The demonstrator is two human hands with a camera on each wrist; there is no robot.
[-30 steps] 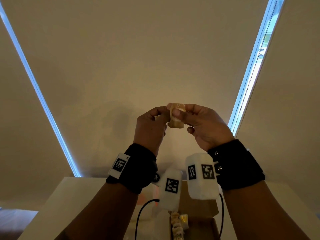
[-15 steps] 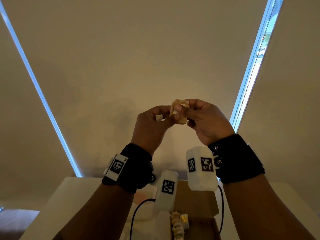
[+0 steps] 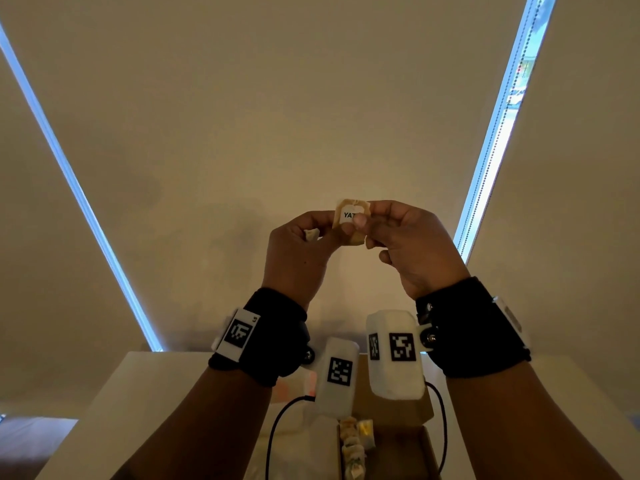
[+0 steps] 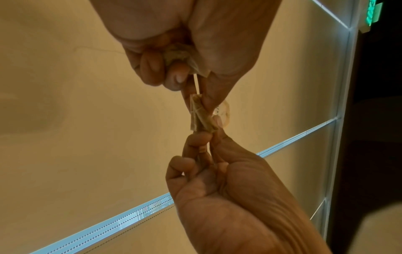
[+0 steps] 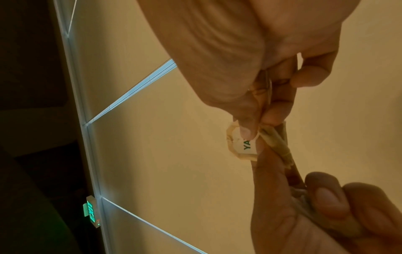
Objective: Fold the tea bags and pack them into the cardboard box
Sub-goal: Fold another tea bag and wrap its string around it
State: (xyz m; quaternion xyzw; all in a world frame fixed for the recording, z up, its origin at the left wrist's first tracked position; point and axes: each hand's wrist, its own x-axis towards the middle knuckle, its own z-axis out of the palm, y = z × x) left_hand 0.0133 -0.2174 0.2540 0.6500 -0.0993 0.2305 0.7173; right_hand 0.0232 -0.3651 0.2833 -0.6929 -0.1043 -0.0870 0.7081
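Note:
A folded tan tea bag (image 3: 356, 239) is held up in the air between both hands. Its white tag (image 3: 349, 215), printed "YA", lies across the front. My left hand (image 3: 337, 226) pinches the tea bag (image 4: 200, 116) from the left with thumb and forefinger. Its other fingers are curled round a second, crumpled tea bag (image 4: 176, 53). My right hand (image 3: 367, 216) pinches the bag from the right, thumb on the tag (image 5: 245, 147). The open cardboard box (image 3: 401, 452) sits low down below the wrists, with a row of folded tea bags (image 3: 351, 445) along its left side.
The box stands on a white table (image 3: 156, 393) against beige roller blinds (image 3: 311, 98). White packaging (image 3: 301, 441) lies left of the box. Wrist camera cables (image 3: 273, 431) hang over the table. A green exit sign (image 5: 91, 213) shows in the right wrist view.
The hands rose a little and stayed together. The tea bag has turned between the fingers, and its white tag now faces me across the front.

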